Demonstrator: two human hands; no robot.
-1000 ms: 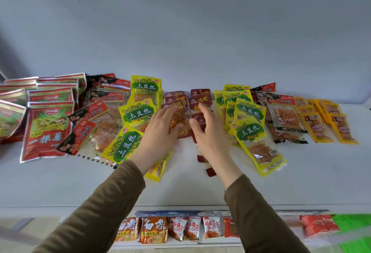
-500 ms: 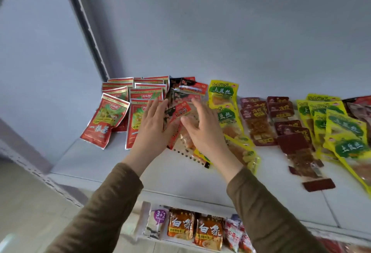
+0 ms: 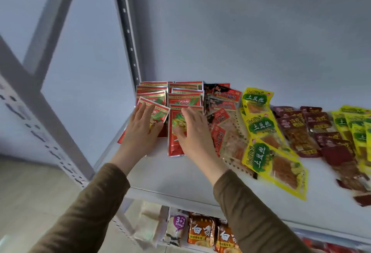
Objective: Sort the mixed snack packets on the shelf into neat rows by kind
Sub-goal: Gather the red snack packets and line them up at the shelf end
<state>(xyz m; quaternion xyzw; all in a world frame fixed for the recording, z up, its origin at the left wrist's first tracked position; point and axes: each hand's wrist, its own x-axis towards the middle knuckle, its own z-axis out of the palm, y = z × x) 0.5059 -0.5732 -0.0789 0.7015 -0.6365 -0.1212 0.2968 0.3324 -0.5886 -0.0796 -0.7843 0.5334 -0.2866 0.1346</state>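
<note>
Left hand [image 3: 141,130], fingers straight, rests flat on a tilted red packet [image 3: 158,112] at the shelf's [image 3: 180,174] left end. Right hand [image 3: 193,132] lies likewise flat on the neighbouring red packet [image 3: 175,144], whose long axis runs front to back. Rightward, black-red packets [image 3: 220,116] crowd close; yellow packets [image 3: 259,126] follow.
</note>
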